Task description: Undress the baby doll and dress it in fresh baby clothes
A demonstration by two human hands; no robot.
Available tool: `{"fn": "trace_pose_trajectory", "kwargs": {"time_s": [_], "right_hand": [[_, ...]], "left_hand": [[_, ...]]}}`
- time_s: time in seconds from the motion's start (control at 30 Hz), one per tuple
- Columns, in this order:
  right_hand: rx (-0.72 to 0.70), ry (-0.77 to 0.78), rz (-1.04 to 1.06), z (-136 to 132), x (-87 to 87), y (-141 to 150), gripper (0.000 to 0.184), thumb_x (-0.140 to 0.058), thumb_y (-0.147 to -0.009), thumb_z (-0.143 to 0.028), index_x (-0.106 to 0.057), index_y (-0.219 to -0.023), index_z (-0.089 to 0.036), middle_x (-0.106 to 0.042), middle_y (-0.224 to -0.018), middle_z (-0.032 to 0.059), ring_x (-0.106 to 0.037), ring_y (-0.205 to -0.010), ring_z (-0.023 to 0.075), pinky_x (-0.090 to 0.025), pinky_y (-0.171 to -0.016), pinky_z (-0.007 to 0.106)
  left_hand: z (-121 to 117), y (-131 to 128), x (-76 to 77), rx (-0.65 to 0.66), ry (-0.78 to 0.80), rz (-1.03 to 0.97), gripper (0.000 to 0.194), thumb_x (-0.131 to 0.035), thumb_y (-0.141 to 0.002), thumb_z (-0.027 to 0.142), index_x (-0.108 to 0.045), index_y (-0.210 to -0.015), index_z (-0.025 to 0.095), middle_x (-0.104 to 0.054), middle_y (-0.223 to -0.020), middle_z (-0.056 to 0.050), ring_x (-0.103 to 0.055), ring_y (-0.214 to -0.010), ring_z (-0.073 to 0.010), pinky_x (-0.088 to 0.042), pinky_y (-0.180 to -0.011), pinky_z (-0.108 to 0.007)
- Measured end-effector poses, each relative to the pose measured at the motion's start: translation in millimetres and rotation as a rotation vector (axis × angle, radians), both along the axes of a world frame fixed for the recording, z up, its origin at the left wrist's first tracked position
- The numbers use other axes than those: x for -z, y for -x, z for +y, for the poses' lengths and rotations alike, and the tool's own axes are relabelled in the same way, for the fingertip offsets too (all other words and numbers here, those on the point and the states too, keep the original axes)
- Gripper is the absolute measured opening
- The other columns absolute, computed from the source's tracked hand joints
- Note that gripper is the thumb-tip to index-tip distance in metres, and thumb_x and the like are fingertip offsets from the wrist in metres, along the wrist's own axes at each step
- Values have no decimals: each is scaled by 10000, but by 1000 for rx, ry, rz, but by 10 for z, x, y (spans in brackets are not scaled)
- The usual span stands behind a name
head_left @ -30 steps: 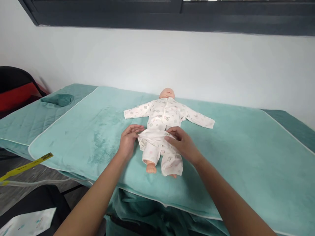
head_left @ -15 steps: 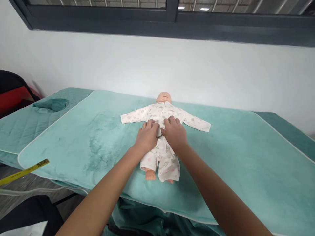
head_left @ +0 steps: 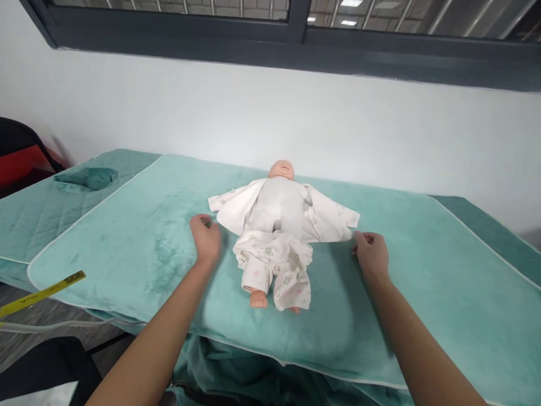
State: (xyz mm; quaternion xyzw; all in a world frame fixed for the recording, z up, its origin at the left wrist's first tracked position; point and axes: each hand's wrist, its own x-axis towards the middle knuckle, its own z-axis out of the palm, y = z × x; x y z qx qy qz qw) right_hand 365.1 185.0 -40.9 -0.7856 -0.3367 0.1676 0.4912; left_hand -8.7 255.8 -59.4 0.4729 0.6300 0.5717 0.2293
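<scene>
Head view: the doll (head_left: 278,204) lies head toward the far edge of the bed (head_left: 414,299), shirt (head_left: 328,223) spread open, left hand (head_left: 207,241) and right hand (head_left: 374,256) beside it, fingers (head_left: 198,221) loosely curled, grip unclear.

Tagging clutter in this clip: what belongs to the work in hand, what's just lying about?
In the work:
left hand, right hand
doll
open-fronted shirt
trousers
teal bed, supporting the doll

Apparently just about:
yellow strip
white sheet, bottom left
black-and-red item, left edge
</scene>
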Motion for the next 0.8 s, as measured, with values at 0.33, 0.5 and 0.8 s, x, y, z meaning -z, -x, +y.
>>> {"fn": "trace_pose_trajectory", "kwargs": {"time_s": [0.33,0.5,0.8], "right_hand": [[-681,-125,-6,-81,-81,885,242,-593,-806,-443,-605,-861,-208,-624,-840,15,-550,-747,156,-437,-701,299],[-978,-128,-137,-103,-218,927,126,-587,-816,-334,-582,-845,-212,-567,-860,8,-501,-780,145,-421,-724,291],[-1199,34,-638,-91,-461,867,108,-554,-859,-261,-496,-780,-215,-580,-830,20,-497,-853,184,-401,-734,298]], "left_hand": [[-297,-112,-133,675,213,-62,222,-615,-755,330,-699,-887,172,-678,-830,-23,-584,-754,-164,-446,-664,-259],[-385,23,-269,893,296,-38,233,-639,-765,335,-690,-938,187,-616,-799,-1,-521,-717,-138,-410,-664,-249],[-425,45,-345,1061,226,140,86,-631,-738,261,-633,-794,196,-589,-997,-36,-526,-836,-158,-429,-742,-273]]}}
